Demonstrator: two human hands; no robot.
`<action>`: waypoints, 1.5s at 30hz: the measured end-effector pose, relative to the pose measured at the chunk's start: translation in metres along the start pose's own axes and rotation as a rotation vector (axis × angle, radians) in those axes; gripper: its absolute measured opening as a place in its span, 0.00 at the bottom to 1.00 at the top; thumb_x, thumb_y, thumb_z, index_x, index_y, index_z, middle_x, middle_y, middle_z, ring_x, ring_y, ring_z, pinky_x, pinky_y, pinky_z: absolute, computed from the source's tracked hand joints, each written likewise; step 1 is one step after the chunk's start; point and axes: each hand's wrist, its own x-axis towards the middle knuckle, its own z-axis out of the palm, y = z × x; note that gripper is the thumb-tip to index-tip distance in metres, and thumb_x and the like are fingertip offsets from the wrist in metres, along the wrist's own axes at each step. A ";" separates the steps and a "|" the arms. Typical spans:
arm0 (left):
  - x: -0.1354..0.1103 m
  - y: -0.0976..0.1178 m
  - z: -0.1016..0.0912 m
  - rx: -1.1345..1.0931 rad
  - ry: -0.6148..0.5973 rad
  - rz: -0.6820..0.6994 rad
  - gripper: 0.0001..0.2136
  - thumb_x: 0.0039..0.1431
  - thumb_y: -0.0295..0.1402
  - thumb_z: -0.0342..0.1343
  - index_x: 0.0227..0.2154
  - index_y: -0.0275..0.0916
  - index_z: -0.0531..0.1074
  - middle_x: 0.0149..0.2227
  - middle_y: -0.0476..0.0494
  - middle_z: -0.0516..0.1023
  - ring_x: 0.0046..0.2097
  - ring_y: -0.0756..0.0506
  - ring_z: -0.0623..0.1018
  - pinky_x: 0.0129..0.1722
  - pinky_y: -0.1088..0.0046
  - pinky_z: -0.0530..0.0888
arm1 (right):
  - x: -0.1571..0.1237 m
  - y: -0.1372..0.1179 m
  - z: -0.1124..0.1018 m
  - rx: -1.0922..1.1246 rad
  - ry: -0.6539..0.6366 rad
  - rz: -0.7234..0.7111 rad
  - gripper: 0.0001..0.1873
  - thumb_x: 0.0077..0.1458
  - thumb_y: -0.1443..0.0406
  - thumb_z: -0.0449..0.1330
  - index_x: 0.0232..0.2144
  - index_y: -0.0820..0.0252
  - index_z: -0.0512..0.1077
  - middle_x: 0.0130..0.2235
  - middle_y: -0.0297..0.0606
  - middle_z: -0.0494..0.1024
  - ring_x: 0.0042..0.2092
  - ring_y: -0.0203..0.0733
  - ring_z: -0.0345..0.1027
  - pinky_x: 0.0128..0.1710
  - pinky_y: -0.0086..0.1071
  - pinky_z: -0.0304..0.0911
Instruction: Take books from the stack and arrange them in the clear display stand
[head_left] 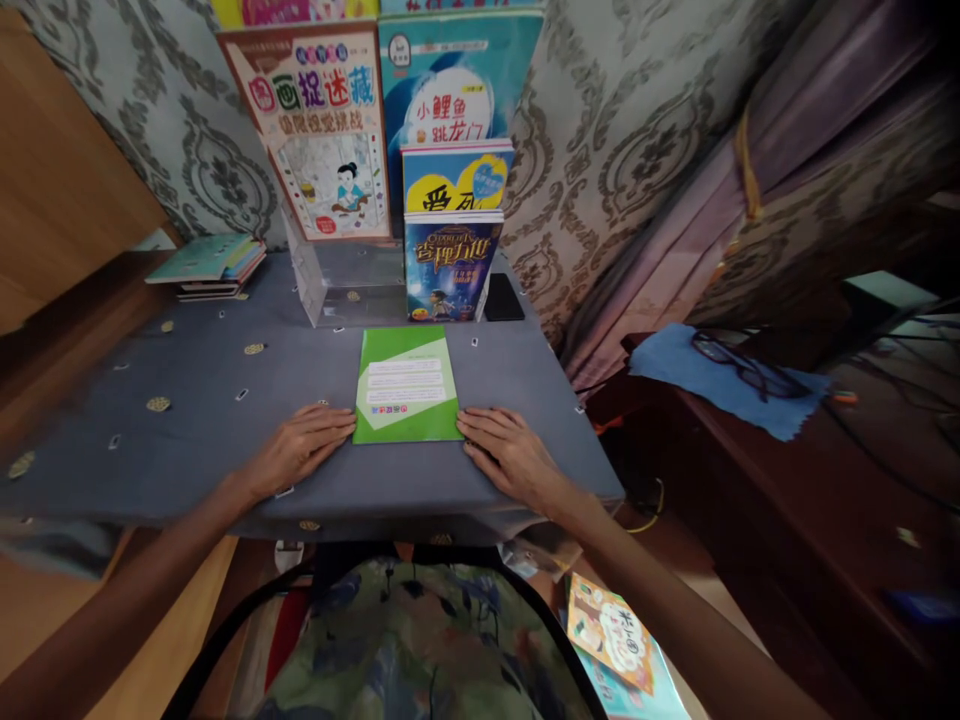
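A green book (407, 345) lies flat and closed on the cloth-covered table, its white text panel facing up and its lettering upside down to me. My left hand (304, 445) rests on the cloth with fingers stretched out, their tips at the book's left edge. On the other side, my right hand (510, 455) lies with its fingers extended, the fingertips touching the right edge. Neither hand grips anything. Just beyond the book stands a clear display rack (360, 303) with books in it, among them a dark blue book (450, 265) at the front and a picture book (330, 130) behind.
Several thin books (210, 262) are stacked at the table's back left. A black phone (503, 297) lies beside the rack. To the right, glasses (750, 365) sit on a blue cloth (675, 372). More books (611, 635) lie low at the right, below the table.
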 end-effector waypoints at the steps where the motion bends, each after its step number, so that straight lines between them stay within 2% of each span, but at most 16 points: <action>1: -0.003 0.004 -0.002 -0.001 -0.003 0.007 0.15 0.69 0.29 0.51 0.54 0.45 0.75 0.53 0.42 0.80 0.56 0.44 0.79 0.58 0.57 0.73 | 0.000 0.000 0.000 0.005 -0.003 0.002 0.18 0.67 0.66 0.51 0.55 0.60 0.74 0.56 0.46 0.78 0.59 0.49 0.70 0.57 0.51 0.65; 8: -0.007 0.017 -0.007 0.010 -0.006 0.051 0.18 0.68 0.27 0.51 0.59 0.47 0.71 0.54 0.44 0.80 0.56 0.46 0.79 0.58 0.59 0.74 | -0.001 0.001 0.002 0.031 -0.025 0.021 0.19 0.67 0.66 0.51 0.56 0.58 0.73 0.57 0.45 0.77 0.60 0.49 0.68 0.59 0.53 0.64; 12: -0.006 0.018 -0.007 0.030 -0.037 0.034 0.17 0.69 0.28 0.50 0.57 0.46 0.72 0.53 0.44 0.80 0.55 0.45 0.79 0.59 0.58 0.73 | -0.001 0.001 0.002 0.037 -0.028 0.027 0.19 0.67 0.65 0.51 0.57 0.57 0.72 0.57 0.44 0.77 0.60 0.49 0.68 0.59 0.52 0.63; 15: -0.004 0.019 -0.009 0.043 -0.058 0.029 0.15 0.69 0.28 0.50 0.54 0.45 0.74 0.53 0.43 0.80 0.55 0.45 0.79 0.59 0.58 0.73 | -0.001 0.001 0.002 0.040 -0.018 0.017 0.19 0.68 0.65 0.50 0.56 0.59 0.73 0.57 0.46 0.77 0.60 0.49 0.69 0.59 0.52 0.63; 21: 0.001 0.020 -0.008 0.037 -0.022 0.047 0.13 0.69 0.28 0.51 0.51 0.43 0.75 0.51 0.42 0.82 0.52 0.45 0.80 0.56 0.58 0.74 | -0.001 0.000 0.001 0.046 -0.015 0.020 0.19 0.67 0.65 0.51 0.55 0.62 0.73 0.56 0.47 0.78 0.60 0.51 0.69 0.58 0.52 0.63; 25: 0.011 0.023 -0.001 -0.008 -0.032 0.056 0.13 0.69 0.28 0.51 0.52 0.44 0.75 0.50 0.43 0.82 0.51 0.45 0.80 0.55 0.59 0.73 | -0.001 0.000 0.001 0.059 -0.025 0.045 0.19 0.67 0.65 0.52 0.56 0.58 0.73 0.56 0.45 0.78 0.60 0.50 0.68 0.59 0.52 0.63; 31: 0.036 0.034 0.012 0.008 -0.053 0.134 0.15 0.69 0.28 0.50 0.54 0.43 0.74 0.49 0.42 0.82 0.51 0.44 0.79 0.54 0.60 0.74 | 0.000 -0.001 -0.001 0.080 -0.033 0.049 0.20 0.67 0.65 0.51 0.57 0.58 0.72 0.56 0.44 0.78 0.60 0.50 0.68 0.60 0.53 0.62; 35: 0.055 0.044 0.027 0.022 -0.102 0.170 0.16 0.70 0.29 0.48 0.57 0.42 0.72 0.50 0.41 0.81 0.53 0.44 0.78 0.55 0.59 0.73 | 0.000 -0.002 -0.001 0.084 -0.035 0.058 0.20 0.66 0.66 0.52 0.58 0.56 0.72 0.56 0.44 0.78 0.60 0.49 0.68 0.60 0.53 0.61; 41: 0.082 0.063 0.051 0.102 -0.196 0.193 0.17 0.72 0.30 0.44 0.58 0.38 0.69 0.55 0.37 0.77 0.57 0.41 0.75 0.59 0.53 0.70 | -0.001 -0.002 -0.002 0.079 -0.027 0.057 0.19 0.67 0.66 0.51 0.57 0.58 0.72 0.57 0.44 0.77 0.60 0.49 0.67 0.61 0.52 0.61; 45: 0.095 0.074 0.062 0.102 -0.189 0.190 0.18 0.72 0.30 0.42 0.60 0.37 0.67 0.54 0.35 0.77 0.57 0.40 0.74 0.57 0.54 0.71 | -0.001 -0.002 -0.002 0.091 -0.027 0.050 0.20 0.66 0.68 0.52 0.58 0.58 0.71 0.57 0.44 0.77 0.61 0.49 0.67 0.60 0.52 0.61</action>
